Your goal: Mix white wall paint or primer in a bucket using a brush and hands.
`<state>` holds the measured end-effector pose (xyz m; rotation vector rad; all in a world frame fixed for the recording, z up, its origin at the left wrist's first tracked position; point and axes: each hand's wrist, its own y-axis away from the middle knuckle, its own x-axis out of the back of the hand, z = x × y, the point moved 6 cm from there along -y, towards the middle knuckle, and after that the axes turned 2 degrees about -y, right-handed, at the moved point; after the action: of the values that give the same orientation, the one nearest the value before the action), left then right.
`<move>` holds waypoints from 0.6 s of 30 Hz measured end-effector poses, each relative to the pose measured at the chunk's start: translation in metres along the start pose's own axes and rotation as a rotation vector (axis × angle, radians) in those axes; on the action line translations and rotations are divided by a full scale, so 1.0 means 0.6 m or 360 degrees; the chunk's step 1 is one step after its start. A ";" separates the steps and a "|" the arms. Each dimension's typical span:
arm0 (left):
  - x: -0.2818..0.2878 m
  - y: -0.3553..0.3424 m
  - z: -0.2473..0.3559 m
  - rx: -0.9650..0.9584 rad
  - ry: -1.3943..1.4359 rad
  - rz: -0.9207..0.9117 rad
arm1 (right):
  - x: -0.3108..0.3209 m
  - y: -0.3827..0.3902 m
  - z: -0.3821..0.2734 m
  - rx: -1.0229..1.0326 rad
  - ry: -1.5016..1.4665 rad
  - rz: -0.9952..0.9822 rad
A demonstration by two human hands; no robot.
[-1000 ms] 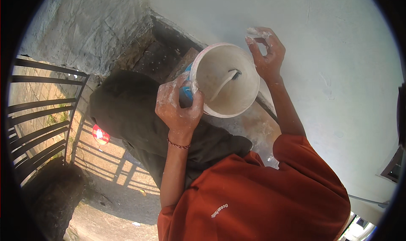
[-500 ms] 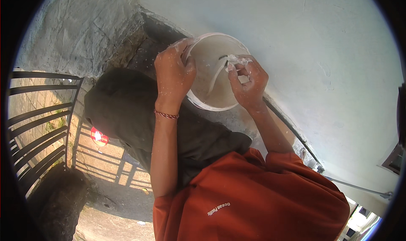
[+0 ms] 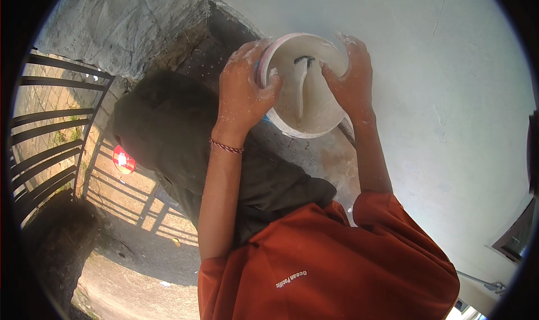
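Observation:
A round white bucket [image 3: 283, 120] tilts up toward me near the wall, its inside coated with pale residue. Inside it lies a long, narrow pale tool [image 3: 303, 89] with a dark crosswise end; I cannot make out its kind. My left hand [image 3: 245, 87], dusted white, grips the left rim with the thumb inside and fingers outside. On the right side, my right hand [image 3: 352, 84] straddles the rim, its thumb over the inside and its fingers round the outside; the fingertips are slightly blurred.
A smooth pale wall [image 3: 415, 95] rises close on the right. Rough grey plaster [image 3: 123, 28] fills the far left. A dark metal railing [image 3: 56, 119] stands at the left, with a red round object [image 3: 123, 160] beside it. My dark-clad leg [image 3: 168, 123] lies below the bucket.
My right hand has let go of the pale tool's dark end and moved out to the bucket's right rim. The bucket has shifted slightly up and right, with my left hand on it.

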<state>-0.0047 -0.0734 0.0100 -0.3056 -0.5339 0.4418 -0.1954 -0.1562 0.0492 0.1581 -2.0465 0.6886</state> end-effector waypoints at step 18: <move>-0.005 0.002 0.001 0.0066 0.0140 -0.0084 | -0.080 -0.061 -0.011 0.0706 0.0267 -0.0501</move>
<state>-0.0080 -0.0738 0.0087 -0.2692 -0.4456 0.3861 -0.1502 -0.1908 0.0277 0.6413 -1.6361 0.9112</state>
